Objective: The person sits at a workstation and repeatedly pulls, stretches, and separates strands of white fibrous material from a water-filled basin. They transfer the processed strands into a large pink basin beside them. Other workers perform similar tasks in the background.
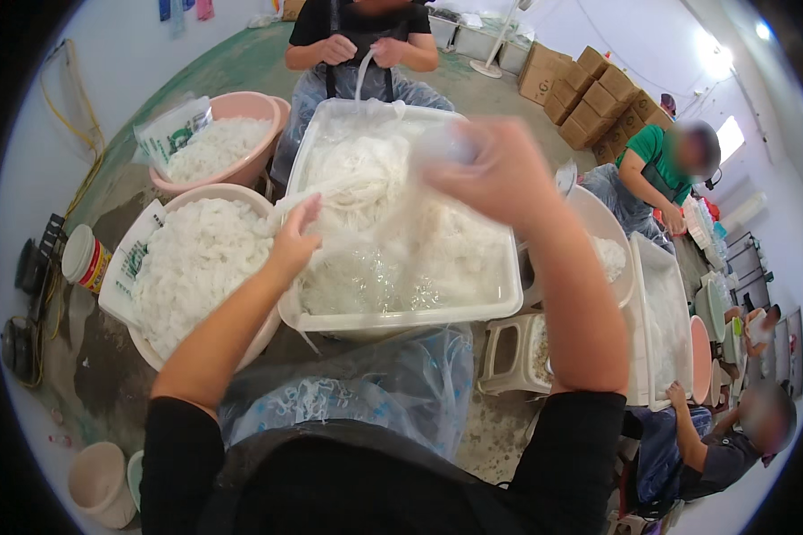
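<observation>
A white rectangular tray (pixel 401 314) stands before me, with long, wet, white strands (pixel 357 169) heaped in shallow water. My right hand (pixel 486 169) is raised over the tray's right part, smeared by motion, closed on a whitish, translucent strand (pixel 442 147) that trails down toward the water. My left hand (pixel 296 236) is at the tray's left rim, thumb and fingers apart, close to a bundle of strands stretching between the tray and a pink tub (pixel 272 334). Whether it touches the bundle, I cannot tell. That tub holds a large white heap (pixel 201 267).
Opposite, a co-worker's hands (pixel 361 51) hold a white strand. Behind the near tub is another pink tub (pixel 254 152). A lidded bucket (pixel 85 257) stands left; a stool (pixel 509 357) and pale tub (pixel 611 223) are right. Cardboard boxes (pixel 598 98) are stacked behind other seated people.
</observation>
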Tool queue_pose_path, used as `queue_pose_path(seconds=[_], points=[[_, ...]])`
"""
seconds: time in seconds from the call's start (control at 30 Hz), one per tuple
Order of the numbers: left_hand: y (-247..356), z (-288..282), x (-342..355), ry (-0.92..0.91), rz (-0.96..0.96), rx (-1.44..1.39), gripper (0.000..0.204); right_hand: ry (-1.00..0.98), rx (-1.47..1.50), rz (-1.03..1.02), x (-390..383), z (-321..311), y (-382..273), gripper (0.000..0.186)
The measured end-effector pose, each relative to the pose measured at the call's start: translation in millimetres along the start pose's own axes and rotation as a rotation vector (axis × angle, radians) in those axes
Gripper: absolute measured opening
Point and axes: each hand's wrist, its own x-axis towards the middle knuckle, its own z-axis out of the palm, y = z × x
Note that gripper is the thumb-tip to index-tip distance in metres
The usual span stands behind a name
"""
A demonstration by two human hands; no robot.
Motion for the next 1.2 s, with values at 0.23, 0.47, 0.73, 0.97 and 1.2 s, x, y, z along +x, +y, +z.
queue_pose_path(seconds=[0.23,0.47,0.73,0.97,1.2], points=[[5.9,47.8,-8.3,-0.657,-0.530,-0.499,0.050,-0.482,-0.291,-0.262,-40.7,121.3,-3.4,0.017],[62.8,54.4,15.1,-0.562,-0.793,-0.737,0.059,-0.329,-0.102,-0.541,-97.6,204.0,3.4,0.016],[186.4,20.2,21.8,-0.585,-0.515,-0.136,0.045,0.113,0.241,0.123,-125.5,140.5,97.0,0.053],[241.7,33.2,7.0,-0.628,-0.355,0.063,0.042,0.279,0.183,0.123,-48.8,165.0,107.7,0.108],[284.8,45.1,-6.8,-0.702,-0.032,0.059,0.056,0.490,-0.023,0.266,30.4,240.2,179.9,0.093]])
